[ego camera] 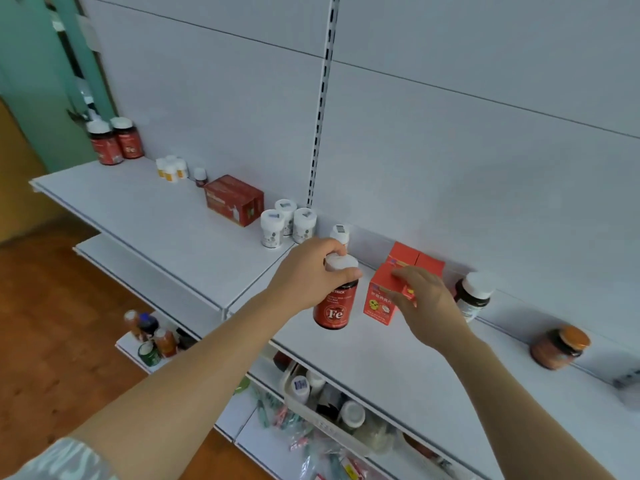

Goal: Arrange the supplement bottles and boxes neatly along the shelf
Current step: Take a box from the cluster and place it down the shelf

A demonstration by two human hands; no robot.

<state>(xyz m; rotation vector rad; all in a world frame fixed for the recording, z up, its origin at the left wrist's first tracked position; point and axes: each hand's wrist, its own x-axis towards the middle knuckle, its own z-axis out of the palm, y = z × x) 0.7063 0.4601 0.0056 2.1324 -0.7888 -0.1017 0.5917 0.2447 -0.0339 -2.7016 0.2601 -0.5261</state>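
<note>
Gripping the red Fe bottle with white cap in our left hand; right hand pinches the orange-red carton. White metal shelf seems half-sorted; the amber jar sits apart.

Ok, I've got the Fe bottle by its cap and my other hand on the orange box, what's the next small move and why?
Probably set the Fe bottle down just left of the orange box, label facing out. Your left hand grips its white cap and the bottle hangs tilted at the shelf front, while your right hand steadies the box, so there is bare space for it.
</note>
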